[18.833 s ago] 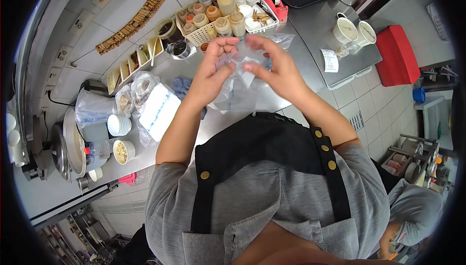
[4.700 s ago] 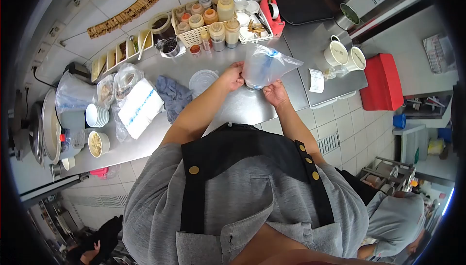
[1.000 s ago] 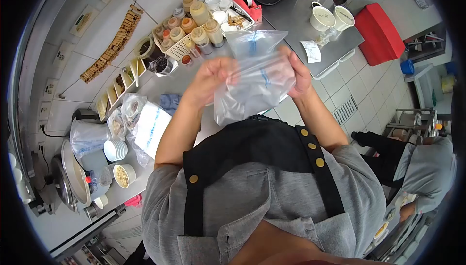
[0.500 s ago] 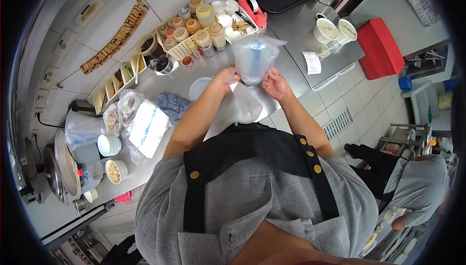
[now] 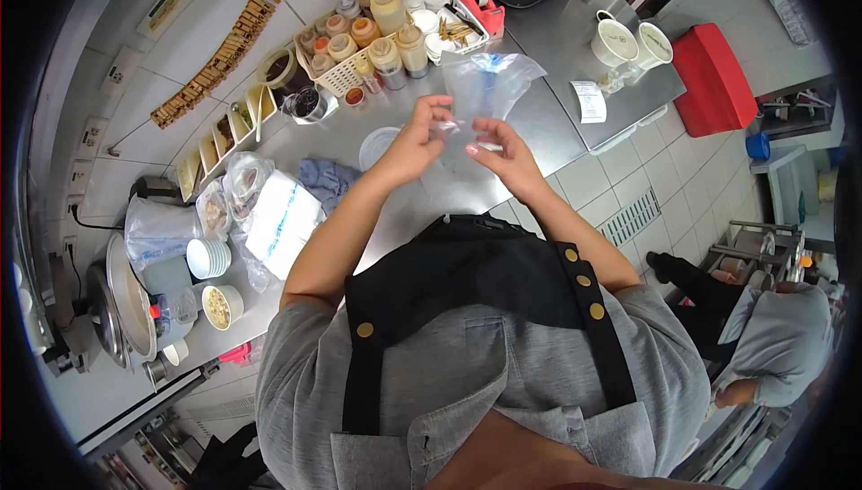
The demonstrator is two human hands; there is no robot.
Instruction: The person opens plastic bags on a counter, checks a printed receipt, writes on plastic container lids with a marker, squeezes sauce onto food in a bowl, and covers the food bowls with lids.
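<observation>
A clear plastic bag (image 5: 496,86) with blue print lies at the middle of the steel counter, beyond my hands. My left hand (image 5: 419,141) is at the near left side of the bag, its fingers curled around thin clear plastic. Facing it from the right, my right hand (image 5: 503,156) has thumb and fingers bent about the same see-through film. What the film covers between the hands is too faint to make out. A round clear lid (image 5: 379,146) rests left of my left hand, beside a blue-grey cloth (image 5: 329,183).
Sauce bottles stand in a white basket (image 5: 339,78) at the back. Two lidded tubs (image 5: 616,42), a receipt (image 5: 589,102) and a red bin (image 5: 714,81) are right. Stacked bowls (image 5: 208,258) stand left. A co-worker (image 5: 777,342) is at lower right.
The loose plastic that hung near my body half a second ago is no longer spread there. My hands have risen slightly and their fingers have lifted from the bag's sides.
</observation>
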